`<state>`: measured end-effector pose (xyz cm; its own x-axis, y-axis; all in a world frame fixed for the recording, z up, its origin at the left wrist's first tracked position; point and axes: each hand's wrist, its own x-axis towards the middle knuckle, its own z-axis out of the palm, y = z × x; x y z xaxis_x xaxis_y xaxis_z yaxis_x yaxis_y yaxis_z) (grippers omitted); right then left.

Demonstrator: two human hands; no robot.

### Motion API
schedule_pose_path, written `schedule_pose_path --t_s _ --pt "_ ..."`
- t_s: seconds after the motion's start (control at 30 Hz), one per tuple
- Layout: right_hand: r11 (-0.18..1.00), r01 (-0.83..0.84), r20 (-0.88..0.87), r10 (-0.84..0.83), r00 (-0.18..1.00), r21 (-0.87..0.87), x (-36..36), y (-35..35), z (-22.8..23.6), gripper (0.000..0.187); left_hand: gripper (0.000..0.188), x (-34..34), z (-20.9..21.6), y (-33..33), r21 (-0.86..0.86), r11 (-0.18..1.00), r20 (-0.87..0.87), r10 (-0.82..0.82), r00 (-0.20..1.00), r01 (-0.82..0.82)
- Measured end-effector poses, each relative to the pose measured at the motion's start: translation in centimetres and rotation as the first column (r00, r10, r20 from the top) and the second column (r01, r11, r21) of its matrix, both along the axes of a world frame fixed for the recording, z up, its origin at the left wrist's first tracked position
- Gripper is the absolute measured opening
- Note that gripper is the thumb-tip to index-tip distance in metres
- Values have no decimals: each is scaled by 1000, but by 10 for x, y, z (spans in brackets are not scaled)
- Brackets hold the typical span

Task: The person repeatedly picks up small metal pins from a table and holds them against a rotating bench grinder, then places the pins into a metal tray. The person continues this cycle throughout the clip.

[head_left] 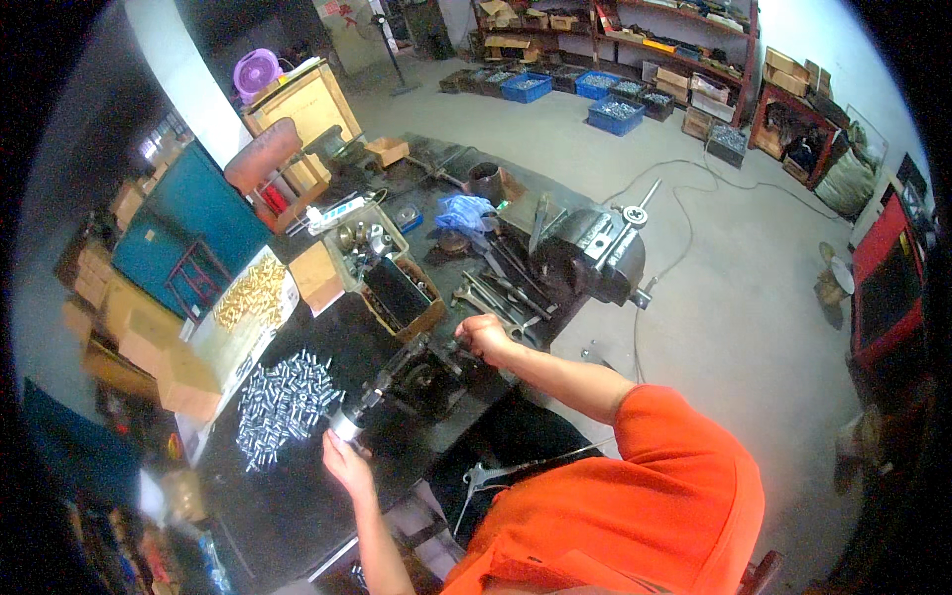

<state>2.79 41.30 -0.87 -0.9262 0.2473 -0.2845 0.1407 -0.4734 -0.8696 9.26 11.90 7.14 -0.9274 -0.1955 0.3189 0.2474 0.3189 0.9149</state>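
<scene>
A dark bench-mounted machine [421, 377] stands at the bench's near edge, with a shaft pointing left. At the shaft's left end is a silver cylindrical part [346, 423]. My left hand [347, 463] has its fingers closed on the lower side of that part. On the machine's right, my right hand [484, 338] is closed in a fist; what it grips is hidden beneath the fingers. Left of the cylinder lies a heap of small silver metal sleeves [288, 407]. Farther back, a pile of brass-coloured pieces [252, 293] rests on a white sheet.
Behind the machine are a box of dark items [402, 297], a bin of metal parts [365, 246] and several wrenches [496, 302]. A bench vise [595, 248] is fixed at the right corner. Blue crates [615, 116] stand on the floor beyond; a cable [684, 213] crosses it.
</scene>
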Motion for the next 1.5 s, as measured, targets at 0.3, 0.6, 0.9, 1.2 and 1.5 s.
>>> schedule_pose_path --t_s 0.3,0.6,0.9,1.2,1.5 --pt "960 120 -244 -56 968 255 -56 -13 -9 17 38 -3 3 -9 140 988 170 -83 982 59" --pt "993 83 -361 -46 931 87 -55 -19 77 12 39 0 11 -10 109 989 163 -114 980 97" --pt "993 -67 -461 17 887 -93 21 0 106 12 37 -5 12 -4 157 983 107 -117 987 99" --pt "988 156 -201 -149 968 16 29 -5 23 15 34 -4 12 -4 203 979 198 -53 979 12" --pt "927 314 -467 -188 864 207 -70 -22 46 13 33 -8 11 -17 271 961 227 -116 967 52"
